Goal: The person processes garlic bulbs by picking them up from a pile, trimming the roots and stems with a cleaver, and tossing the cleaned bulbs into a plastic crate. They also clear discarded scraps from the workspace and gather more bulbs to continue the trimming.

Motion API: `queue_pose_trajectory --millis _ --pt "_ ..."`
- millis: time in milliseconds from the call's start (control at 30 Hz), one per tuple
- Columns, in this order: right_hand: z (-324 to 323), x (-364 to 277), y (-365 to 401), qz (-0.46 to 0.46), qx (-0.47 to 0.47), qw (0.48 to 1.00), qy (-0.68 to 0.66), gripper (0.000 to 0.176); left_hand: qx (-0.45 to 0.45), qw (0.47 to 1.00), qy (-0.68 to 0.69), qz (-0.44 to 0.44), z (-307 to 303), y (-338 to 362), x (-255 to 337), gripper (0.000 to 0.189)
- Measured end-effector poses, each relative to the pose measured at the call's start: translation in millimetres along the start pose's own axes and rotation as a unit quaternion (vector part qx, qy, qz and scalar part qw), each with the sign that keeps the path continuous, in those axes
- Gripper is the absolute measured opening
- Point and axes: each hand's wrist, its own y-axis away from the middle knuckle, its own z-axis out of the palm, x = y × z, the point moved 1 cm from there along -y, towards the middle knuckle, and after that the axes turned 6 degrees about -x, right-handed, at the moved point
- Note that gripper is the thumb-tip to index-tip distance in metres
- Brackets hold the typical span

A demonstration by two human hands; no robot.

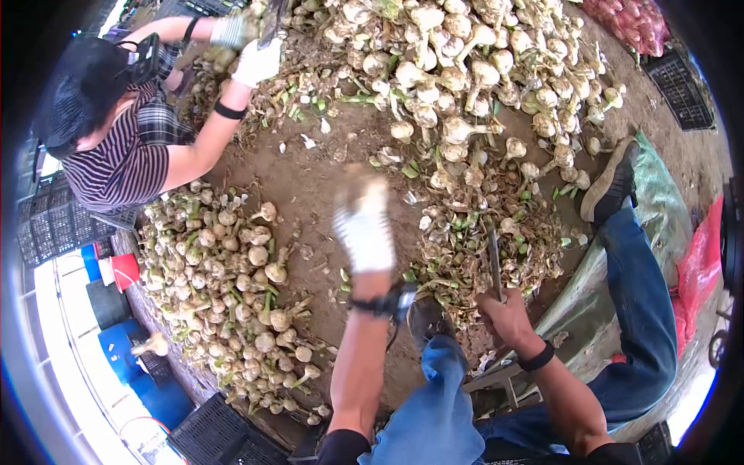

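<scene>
A: Where does the metal blade (pixel 494 260) lie against the hand?
B: Its handle is buried in the right hand (pixel 504 314), a bare fist closed tight round it. The thin grey strip sticks up and away from the knuckles, over the litter of stalks (pixel 465 248).
A: And the left hand (pixel 364 225)?
B: It's out in front over the bare earth (pixel 310 178), left of the blade and well apart from it. It wears a white knitted glove, fingers pointing forward. It's smeared by blur, so I cannot tell whether it's spread or gripping something. A black watch (pixel 385 304) bands the wrist.
A: The garlic?
B: 2 heaps. The far heap (pixel 465 70) lies beyond both hands: round, pale, soil-stained bulbs with stiff stems. The near heap (pixel 232 287) lies left of the left forearm, its bulbs cropped short, knobbly and packed together.
A: Anything else?
B: A co-worker's gloved hand (pixel 256 62) is at the far heap's left edge. There are black latticed plastic crates (pixel 50 225) on the left and a red mesh sack (pixel 632 19) at top right. The ground is dry, crumbly and brown.
</scene>
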Motion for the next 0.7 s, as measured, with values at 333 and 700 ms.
queue_pose_trajectory --millis 333,700 --pt "-30 -17 -5 -0.114 0.136 0.984 -0.028 0.032 -0.202 0.937 -0.206 -0.194 48 16 -63 0.04" --pt "-10 -66 3 -0.127 0.02 0.954 -0.271 0.028 -0.288 0.902 -0.322 -0.014 38 103 4 0.043"
